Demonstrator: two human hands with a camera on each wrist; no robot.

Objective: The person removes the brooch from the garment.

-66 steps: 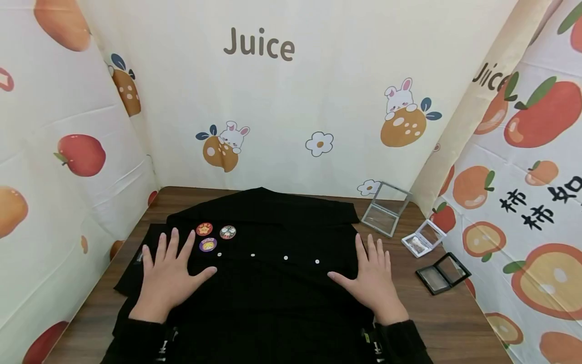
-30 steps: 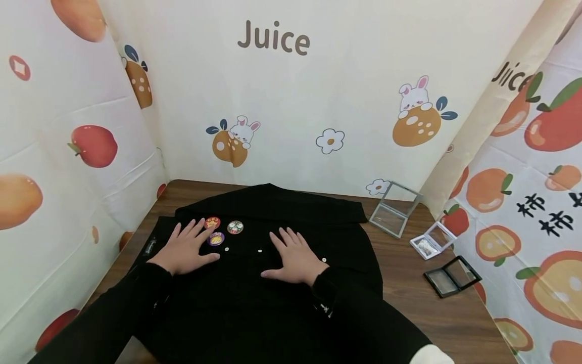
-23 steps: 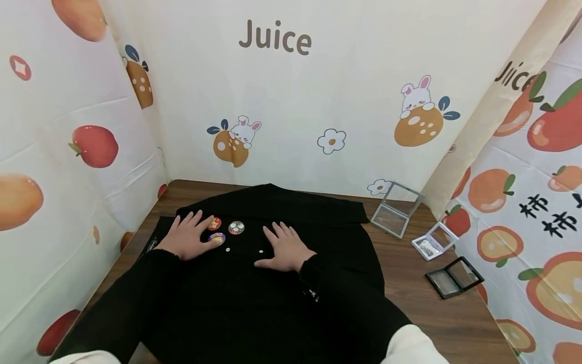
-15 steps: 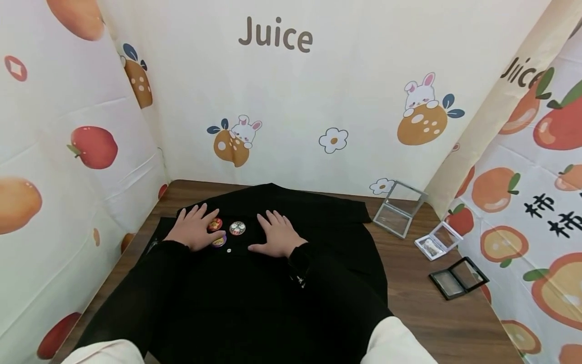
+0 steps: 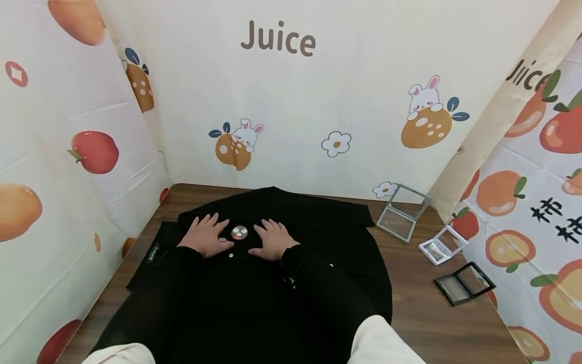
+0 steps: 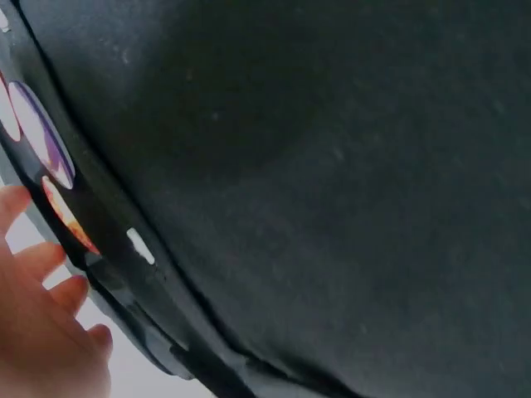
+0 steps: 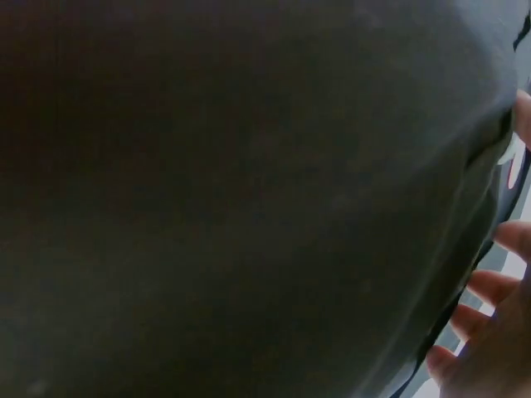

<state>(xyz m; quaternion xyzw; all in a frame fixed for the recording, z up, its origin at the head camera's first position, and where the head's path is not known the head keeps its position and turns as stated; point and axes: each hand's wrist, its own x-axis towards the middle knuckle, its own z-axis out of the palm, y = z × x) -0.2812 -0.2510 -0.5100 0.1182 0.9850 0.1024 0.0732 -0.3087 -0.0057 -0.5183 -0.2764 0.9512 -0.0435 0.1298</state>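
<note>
A black button-up shirt (image 5: 318, 212) is spread on the wooden table in the head view. My left hand (image 5: 205, 236) lies over its left chest with spread fingers, covering the red badge and most of the purple badge (image 5: 222, 240). Between my hands a round badge (image 5: 239, 232) with a pale pattern stays uncovered. Just right of it, my right hand (image 5: 273, 240) touches the cloth, fingers extended and thumb pointing left. In the left wrist view the purple badge (image 6: 43, 137) and an orange-red badge (image 6: 70, 215) show near my fingertips. Neither hand grips anything.
Three opened compact mirrors stand on the table's right side: a grey one (image 5: 403, 212), a white one (image 5: 443, 245) and a black one (image 5: 465, 283). Fruit-printed curtains (image 5: 291, 101) enclose the back and sides. A white button (image 5: 231, 256) shows below the badges.
My right hand has moved left from the shirt's right side to beside the pale badge. My left hand has shifted right and forward over the red and purple badges. The hands are closer together.
</note>
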